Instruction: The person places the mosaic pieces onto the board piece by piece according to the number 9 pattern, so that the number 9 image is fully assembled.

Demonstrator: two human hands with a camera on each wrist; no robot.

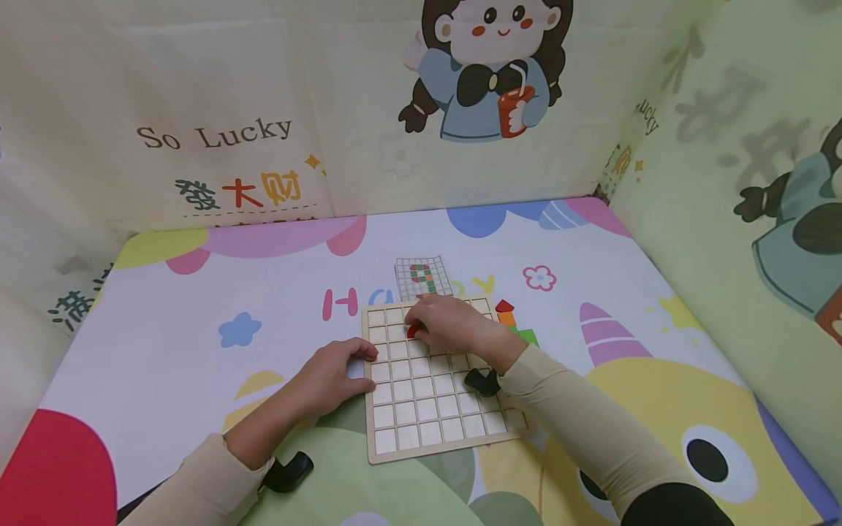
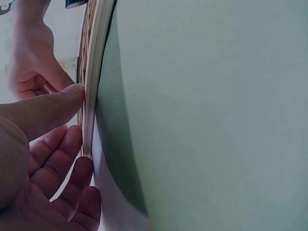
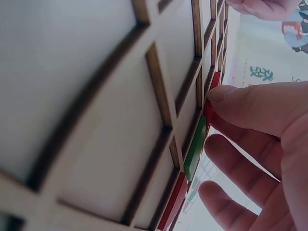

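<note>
A wooden grid board [image 1: 404, 442] lies flat on the printed cloth. At its left edge rests my left hand [image 1: 327, 378], thumb and fingertips against the rim; in the left wrist view the thumb [image 2: 53, 107] touches the board's side [image 2: 91, 96]. My right hand [image 1: 454, 321] is over the upper part of the board and pinches a red tile [image 1: 413, 332] at a cell. Close up in the right wrist view, the thumb [image 3: 250, 103] lies on red, beside a green tile [image 3: 195, 150] and another red tile [image 3: 173, 202] in the grid. The hand hides some cells.
Behind the board is a gridded pattern card [image 1: 423, 277] with a coloured figure. Right of the board lie loose pieces: a red one [image 1: 504, 306], an orange one [image 1: 506, 318] and a green one [image 1: 528, 337]. Printed curtains [image 1: 355, 109] stand behind and at the sides.
</note>
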